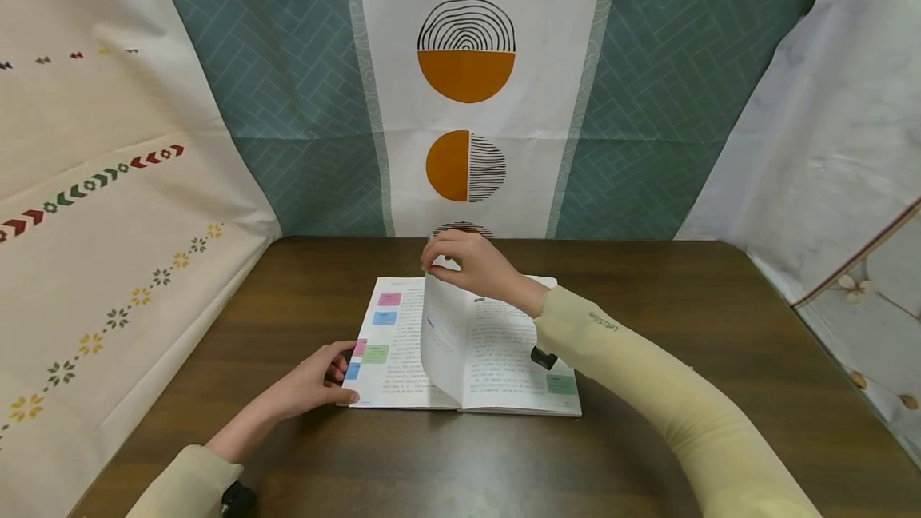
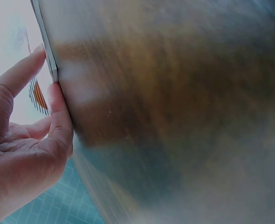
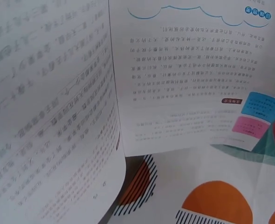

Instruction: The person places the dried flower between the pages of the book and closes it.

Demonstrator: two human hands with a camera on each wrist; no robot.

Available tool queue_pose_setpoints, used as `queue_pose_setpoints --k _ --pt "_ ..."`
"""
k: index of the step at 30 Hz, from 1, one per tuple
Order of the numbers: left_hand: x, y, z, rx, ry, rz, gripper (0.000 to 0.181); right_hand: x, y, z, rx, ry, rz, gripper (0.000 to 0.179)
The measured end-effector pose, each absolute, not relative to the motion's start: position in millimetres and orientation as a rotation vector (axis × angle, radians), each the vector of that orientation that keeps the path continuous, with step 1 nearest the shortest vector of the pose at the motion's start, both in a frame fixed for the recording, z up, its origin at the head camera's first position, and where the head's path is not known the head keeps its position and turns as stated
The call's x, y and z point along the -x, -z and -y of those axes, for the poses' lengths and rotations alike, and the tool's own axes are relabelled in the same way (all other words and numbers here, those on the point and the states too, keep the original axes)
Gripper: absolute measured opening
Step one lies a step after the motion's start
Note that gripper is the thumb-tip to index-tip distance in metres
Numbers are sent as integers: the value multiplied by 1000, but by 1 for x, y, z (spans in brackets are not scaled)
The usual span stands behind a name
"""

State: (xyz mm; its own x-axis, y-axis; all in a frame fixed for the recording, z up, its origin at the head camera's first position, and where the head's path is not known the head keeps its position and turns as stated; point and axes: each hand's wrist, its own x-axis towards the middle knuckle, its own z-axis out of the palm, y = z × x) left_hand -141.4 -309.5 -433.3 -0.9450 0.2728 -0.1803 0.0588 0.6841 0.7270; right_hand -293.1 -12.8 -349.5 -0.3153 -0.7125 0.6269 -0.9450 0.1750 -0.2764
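"Where's the book (image 1: 507, 362)?"
"Open on the table (image 1: 309, 294). On my feed, the left hand (image 1: 316, 380) grips its left edge; the right (image 1: 480, 264) pinches a raised page (image 1: 444, 334) above its far side."
"Advice?"
"I'd brace the book and arc the page loosely, avoiding creases."

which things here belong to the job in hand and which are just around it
In the job:
- open book
- raised page, pinched by the right hand
- left hand, holding the book's edge

Just around:
- wooden table underneath
- patterned backdrop cloth
- cream cloth at left
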Motion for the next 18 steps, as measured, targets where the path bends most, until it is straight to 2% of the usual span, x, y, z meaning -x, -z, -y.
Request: queue_pose_setpoints --k 18 --pt "142 434 311 -338 -1168 -2604 84 289 357 46 -1637 -1005 2197 5"
